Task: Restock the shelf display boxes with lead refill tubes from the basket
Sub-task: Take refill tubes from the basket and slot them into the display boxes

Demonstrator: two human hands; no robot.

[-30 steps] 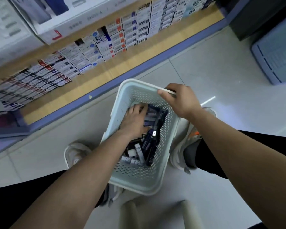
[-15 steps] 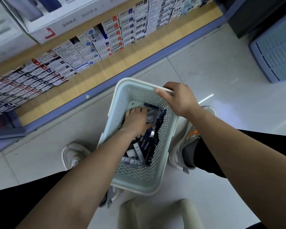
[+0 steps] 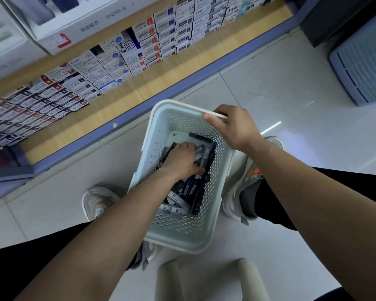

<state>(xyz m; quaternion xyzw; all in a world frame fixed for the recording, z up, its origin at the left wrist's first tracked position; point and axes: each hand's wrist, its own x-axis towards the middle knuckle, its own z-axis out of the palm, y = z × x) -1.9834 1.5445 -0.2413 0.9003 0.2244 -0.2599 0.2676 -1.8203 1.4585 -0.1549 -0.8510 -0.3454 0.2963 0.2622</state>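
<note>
A pale perforated plastic basket (image 3: 161, 131) stands on the floor between my feet. Inside lie several dark and grey lead refill tubes (image 3: 178, 208), some marked HB. My left hand (image 3: 179, 159) is down in the basket, fingers curled over the tubes; what it holds is hidden under the palm. My right hand (image 3: 232, 124) grips the basket's far right rim. Rows of small display boxes (image 3: 126, 59) fill the low wooden shelf (image 3: 161, 83) at the upper left.
A large white carton (image 3: 78, 25) sits above the display boxes. A blue-grey crate (image 3: 365, 59) stands at the right on the tiled floor. My shoes flank the basket. A pale stool frame (image 3: 208, 279) is at the bottom edge.
My left hand has curled tighter over the tubes and shifted slightly within the basket. The right hand keeps its hold on the rim.
</note>
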